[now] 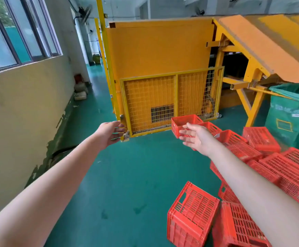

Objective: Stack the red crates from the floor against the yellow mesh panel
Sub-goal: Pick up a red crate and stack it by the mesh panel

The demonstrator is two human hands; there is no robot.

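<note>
Several red slatted crates lie jumbled on the green floor at the right. One upright crate stands close to the yellow mesh panel. Another crate lies on its side at the bottom, next to a further tipped one. Both my arms reach forward. My left hand is held out with relaxed fingers near the panel's lower left corner and holds nothing. My right hand is spread with straight fingers just in front of the upright crate, partly covering it, and grips nothing.
A large orange machine with a sloped chute rises behind the panel. A green bag bin stands at the right. A wall with windows runs along the left, with sacks at its base. Bare green floor lies ahead.
</note>
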